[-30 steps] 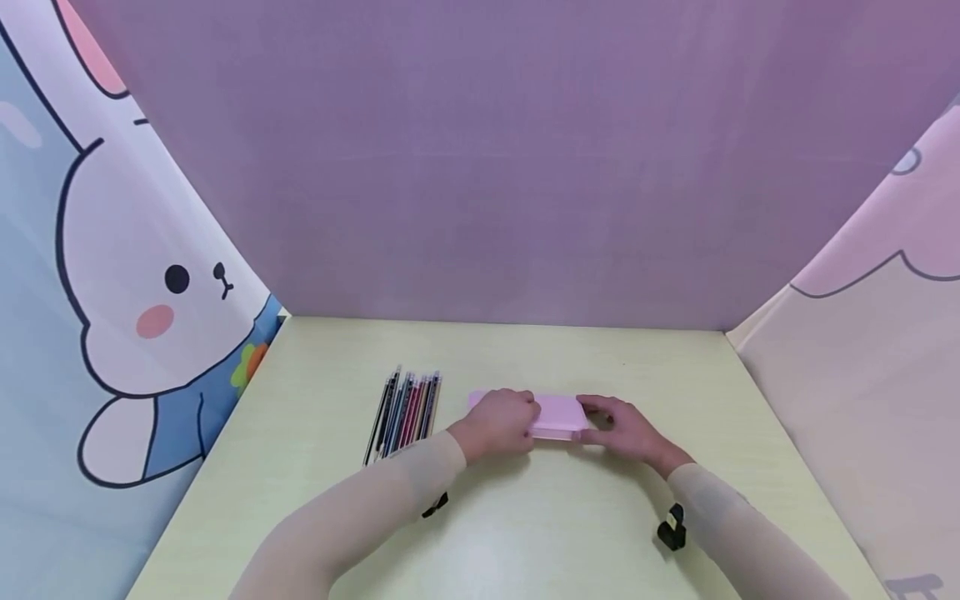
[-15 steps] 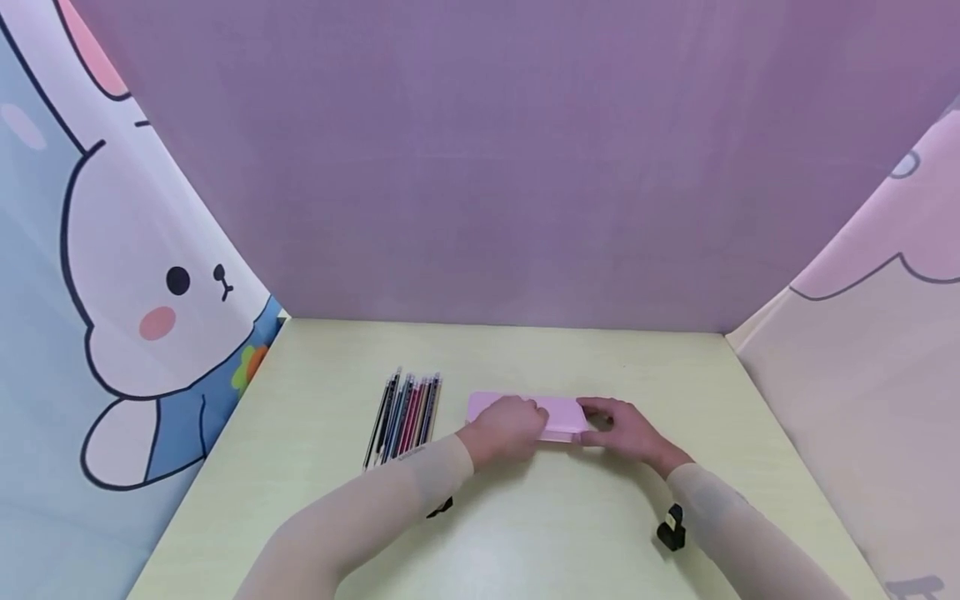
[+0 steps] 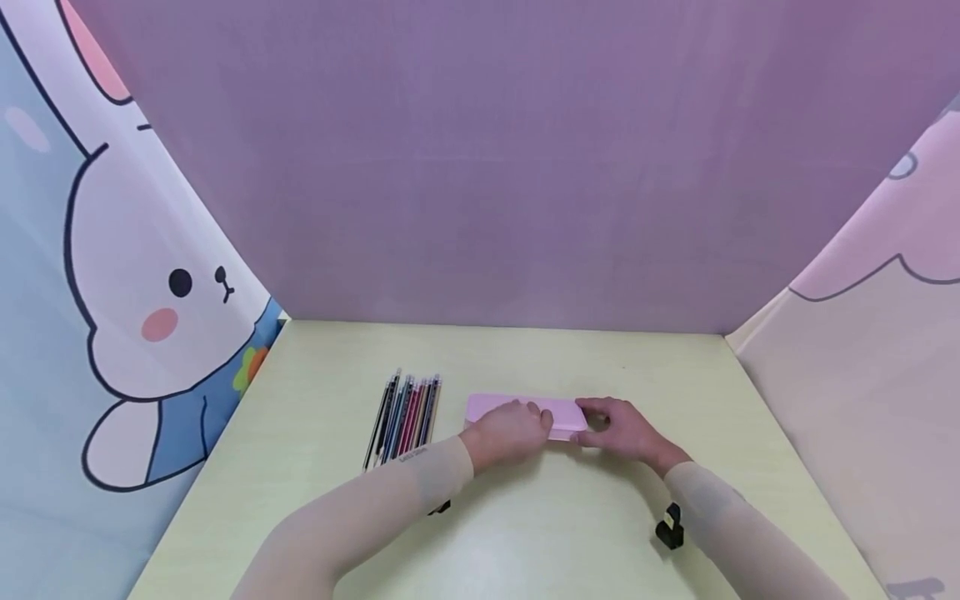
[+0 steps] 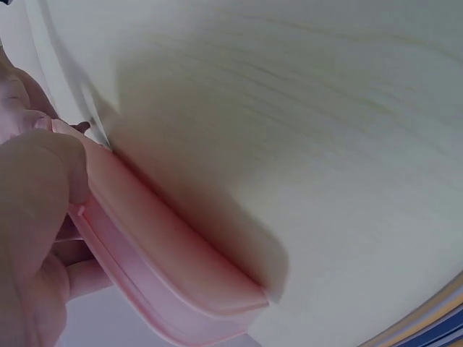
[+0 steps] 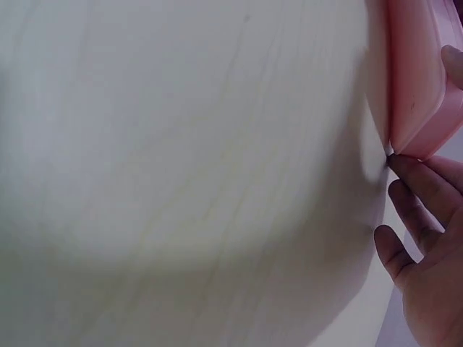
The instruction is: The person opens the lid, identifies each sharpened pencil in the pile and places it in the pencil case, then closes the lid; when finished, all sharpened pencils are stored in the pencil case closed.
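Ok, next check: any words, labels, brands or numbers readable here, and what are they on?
Left sleeve: a small dark print near the cuff, too small to read.
Pens: any markings on the barrels are too small to tell.
Pink case, held by left hand and right hand: no text visible.
Nothing legible.

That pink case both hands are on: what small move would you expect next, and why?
Probably lifting the lid. The pink case lies flat and closed on the table, the left hand gripping its near edge, the right hand holding its end, and the pens lie loose beside it.
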Demonstrator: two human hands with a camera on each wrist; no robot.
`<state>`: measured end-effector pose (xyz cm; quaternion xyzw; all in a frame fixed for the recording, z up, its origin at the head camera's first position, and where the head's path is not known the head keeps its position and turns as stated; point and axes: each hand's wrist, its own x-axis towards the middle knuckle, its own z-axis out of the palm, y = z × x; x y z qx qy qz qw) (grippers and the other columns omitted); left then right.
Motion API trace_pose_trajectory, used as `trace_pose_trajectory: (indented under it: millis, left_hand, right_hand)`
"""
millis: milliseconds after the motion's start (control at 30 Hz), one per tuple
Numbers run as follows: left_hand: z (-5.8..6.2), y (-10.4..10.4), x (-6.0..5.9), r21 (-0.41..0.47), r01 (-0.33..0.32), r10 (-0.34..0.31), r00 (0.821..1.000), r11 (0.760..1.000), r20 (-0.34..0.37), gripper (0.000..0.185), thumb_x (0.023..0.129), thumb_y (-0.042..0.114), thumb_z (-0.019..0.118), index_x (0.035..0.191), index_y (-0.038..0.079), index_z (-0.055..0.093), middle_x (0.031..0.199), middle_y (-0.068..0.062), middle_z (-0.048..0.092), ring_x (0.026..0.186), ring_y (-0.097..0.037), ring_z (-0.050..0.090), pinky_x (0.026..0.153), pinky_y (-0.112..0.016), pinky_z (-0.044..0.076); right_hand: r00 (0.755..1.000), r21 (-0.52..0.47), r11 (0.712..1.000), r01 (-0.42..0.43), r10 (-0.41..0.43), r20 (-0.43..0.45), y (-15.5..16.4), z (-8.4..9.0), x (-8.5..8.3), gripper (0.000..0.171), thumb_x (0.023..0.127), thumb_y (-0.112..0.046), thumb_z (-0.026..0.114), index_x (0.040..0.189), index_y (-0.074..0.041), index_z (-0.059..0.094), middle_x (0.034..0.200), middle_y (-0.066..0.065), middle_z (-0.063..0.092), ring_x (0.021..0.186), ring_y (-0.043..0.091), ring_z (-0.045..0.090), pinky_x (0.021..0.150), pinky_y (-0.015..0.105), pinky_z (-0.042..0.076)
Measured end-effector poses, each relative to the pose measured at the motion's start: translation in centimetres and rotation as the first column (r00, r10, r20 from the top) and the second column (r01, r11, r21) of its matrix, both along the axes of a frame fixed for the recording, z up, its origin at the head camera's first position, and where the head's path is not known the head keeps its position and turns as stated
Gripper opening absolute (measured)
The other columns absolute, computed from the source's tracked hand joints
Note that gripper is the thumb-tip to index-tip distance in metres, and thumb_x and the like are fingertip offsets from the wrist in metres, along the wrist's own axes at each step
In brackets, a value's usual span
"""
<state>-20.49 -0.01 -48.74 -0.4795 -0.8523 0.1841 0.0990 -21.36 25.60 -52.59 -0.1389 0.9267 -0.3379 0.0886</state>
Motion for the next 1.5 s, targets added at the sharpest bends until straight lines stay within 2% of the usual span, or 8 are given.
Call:
trace_pose_trajectory:
  millis: [167,367,467,633,900,1100,1333,1500]
  left_hand:
    - [0.0,0.0,0.0,-0.039,0.0,-0.001,1.0,0.999,-0.027,0.031,0.106,0.014,0.047,0.135,0.007,0.057,0.089,-0.003,0.069,0.067,-0.011,0.063,0.066,-0.027,0.061]
    - [0.7,-0.3,-0.3,-0.003,-0.053,0.053,0.985,0.999,0.161,0.029,0.106,0.017,0.053,0.132,0.008,0.062,0.104,-0.003,0.072,0.082,-0.013,0.069,0.076,-0.024,0.061]
    - [0.6,-0.9,-1.2,0.097,-0.094,0.061,0.952,0.991,0.3,0.024,0.103,0.019,0.061,0.126,0.013,0.068,0.112,0.0,0.074,0.093,-0.012,0.071,0.084,-0.024,0.059]
    - [0.7,-2.3,-2.7,0.218,-0.157,0.022,0.855,0.963,0.518,0.01,0.097,0.017,0.07,0.107,0.018,0.069,0.115,0.003,0.074,0.095,-0.012,0.068,0.089,-0.025,0.056]
    - [1.3,-3.6,-3.9,0.27,-0.218,0.003,0.783,0.938,0.622,0.005,0.099,0.017,0.068,0.104,0.016,0.071,0.1,0.004,0.072,0.085,-0.011,0.059,0.087,-0.027,0.053]
    - [2.6,-4.2,-4.3,0.325,-0.287,0.022,0.779,0.901,0.627,0.024,0.104,0.017,0.062,0.124,0.015,0.074,0.108,0.003,0.075,0.09,-0.011,0.065,0.092,-0.028,0.055]
    - [3.5,-5.4,-5.2,0.351,-0.334,0.064,0.798,0.875,0.599,0.025,0.103,0.023,0.064,0.125,0.015,0.074,0.121,0.002,0.075,0.11,-0.015,0.07,0.101,-0.031,0.055]
    - [3.8,-6.1,-5.5,0.357,-0.355,0.095,0.812,0.864,0.576,0.023,0.102,0.027,0.066,0.119,0.016,0.075,0.112,0.003,0.076,0.102,-0.015,0.071,0.094,-0.032,0.057]
  right_hand:
    - [1.0,0.002,1.0,-0.014,0.014,-0.007,0.1,-0.2,0.1,0.081,0.081,-0.051,0.083,0.143,-0.004,0.059,0.14,0.016,0.064,0.123,0.035,0.062,0.099,0.052,0.055]
    - [1.0,-0.012,1.0,0.001,-0.001,0.001,0.5,-0.4,0.5,0.081,0.081,-0.052,0.083,0.142,-0.003,0.06,0.137,0.016,0.066,0.121,0.033,0.064,0.097,0.051,0.056]
    - [1.0,-0.032,0.999,0.01,-0.01,0.012,0.7,-0.3,0.7,0.081,0.081,-0.051,0.083,0.142,-0.004,0.06,0.138,0.017,0.065,0.122,0.034,0.064,0.098,0.051,0.056]
    - [1.0,-0.065,0.998,0.013,-0.011,0.023,0.8,-0.4,0.7,0.082,0.081,-0.052,0.083,0.143,-0.004,0.059,0.141,0.017,0.063,0.127,0.036,0.061,0.102,0.052,0.054]
    - [1.0,-0.07,0.997,0.013,-0.013,0.007,0.9,-0.8,0.7,0.084,0.081,-0.049,0.084,0.145,-0.002,0.056,0.144,0.017,0.061,0.129,0.037,0.06,0.103,0.05,0.054]
    - [1.0,-0.075,0.997,0.017,-0.017,-0.005,0.9,-0.8,0.7,0.09,0.078,-0.051,0.086,0.148,-0.004,0.053,0.142,0.015,0.062,0.13,0.039,0.059,0.107,0.054,0.05]
    - [1.0,-0.081,0.997,0.015,-0.015,-0.01,0.8,-1.4,0.4,0.102,0.072,-0.057,0.088,0.149,-0.002,0.048,0.139,0.008,0.066,0.138,0.04,0.052,0.115,0.058,0.04]
    - [0.999,-0.08,0.997,0.024,-0.028,-0.044,0.8,-1.7,0.5,0.103,0.069,-0.058,0.089,0.146,-0.003,0.049,0.136,0.005,0.068,0.14,0.041,0.049,0.118,0.065,0.031]
